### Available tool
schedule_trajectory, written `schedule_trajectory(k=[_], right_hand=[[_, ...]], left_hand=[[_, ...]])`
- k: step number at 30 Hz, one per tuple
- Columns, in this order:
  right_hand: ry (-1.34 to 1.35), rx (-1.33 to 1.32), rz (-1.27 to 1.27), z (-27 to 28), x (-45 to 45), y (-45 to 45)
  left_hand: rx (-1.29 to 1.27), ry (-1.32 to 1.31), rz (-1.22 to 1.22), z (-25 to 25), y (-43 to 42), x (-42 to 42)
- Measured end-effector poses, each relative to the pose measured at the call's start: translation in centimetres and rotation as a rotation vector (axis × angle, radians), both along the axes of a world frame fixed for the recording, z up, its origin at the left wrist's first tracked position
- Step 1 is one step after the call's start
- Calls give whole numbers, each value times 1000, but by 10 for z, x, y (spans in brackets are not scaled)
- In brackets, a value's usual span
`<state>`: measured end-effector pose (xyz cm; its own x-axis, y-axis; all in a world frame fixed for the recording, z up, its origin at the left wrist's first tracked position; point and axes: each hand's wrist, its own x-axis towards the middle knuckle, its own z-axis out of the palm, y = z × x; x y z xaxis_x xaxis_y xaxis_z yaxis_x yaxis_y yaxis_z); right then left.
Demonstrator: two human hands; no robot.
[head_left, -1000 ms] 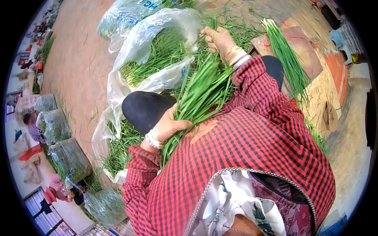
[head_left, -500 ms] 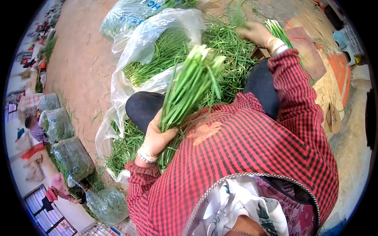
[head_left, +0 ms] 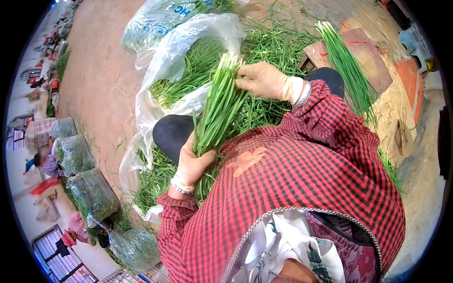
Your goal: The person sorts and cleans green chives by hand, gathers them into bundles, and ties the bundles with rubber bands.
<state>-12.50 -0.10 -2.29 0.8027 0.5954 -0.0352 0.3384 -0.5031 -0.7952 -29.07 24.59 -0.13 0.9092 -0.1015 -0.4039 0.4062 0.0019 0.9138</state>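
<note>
In my gloved left hand [head_left: 192,165] is a thick bunch of green chives [head_left: 219,106], gripped low with its pale cut ends pointing up and away from me. My right hand [head_left: 265,81], also gloved, is closed at the right side of the bunch near the pale ends, the fingertips pinching at the stalks. Loose chive leaves [head_left: 273,45] lie heaped beyond and below the hands, between my knees. An open clear plastic bag [head_left: 207,23] with more chives inside [head_left: 200,63] lies just past the bunch.
A neat bunch of chives [head_left: 344,66] rests on a brown board [head_left: 370,61] to the right. A second filled plastic bag [head_left: 153,23] stands at the far side. Several packed bags [head_left: 94,191] and people [head_left: 78,226] are along the left. A sandal [head_left: 403,139] lies right.
My right hand has come back from the far right of the heap to the bunch, and the leaves it held are gone from it. The left hand still holds the bunch, now slightly more upright.
</note>
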Motion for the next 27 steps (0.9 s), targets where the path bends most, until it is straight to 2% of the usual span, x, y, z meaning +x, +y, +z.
schedule_trajectory(k=[2, 3, 4, 6, 10, 12, 13, 15, 16, 18, 19, 20, 22, 25, 27], right_hand=[[-199, -122, 46, -4, 8, -10], [-208, -15, 64, -6, 10, -18], [229, 67, -56, 13, 6, -23], [437, 286, -159, 23, 18, -41], [295, 716, -354, 35, 23, -75], [353, 959, -510, 22, 44, -108], [354, 960, -509, 18, 46, -112], [214, -2, -478, 12, 44, -109], [-51, -291, -379, 10, 38, -101], [-83, -162, -295, 28, 27, -75], [-58, -36, -237, 32, 20, -55], [-34, 93, -178, 35, 15, -37], [-135, -47, -83, 46, 5, -8], [-247, -36, -8, 26, 6, 13], [-425, 7, -1, 21, -2, 20]], left_hand=[[-29, 41, 6, -2, 4, -2], [-78, 76, 0, -1, 6, -2], [-126, 107, -8, 1, 6, -2], [-213, 134, -10, 4, 11, 0], [-205, 161, -15, 11, 24, 0], [-200, 179, -29, 11, 27, -2], [-176, 157, 6, 10, 26, -3], [-177, 153, 26, 9, 30, -4], [-176, 151, 24, 6, 29, -3], [-142, 54, 96, 2, 18, -3], [-174, 60, 59, -2, 20, -3], [-101, 39, 35, -3, 17, -2], [-94, 60, 52, 1, 5, -1], [-67, 39, 4, 0, 2, -1], [-60, 55, -22, 1, 0, 0]])
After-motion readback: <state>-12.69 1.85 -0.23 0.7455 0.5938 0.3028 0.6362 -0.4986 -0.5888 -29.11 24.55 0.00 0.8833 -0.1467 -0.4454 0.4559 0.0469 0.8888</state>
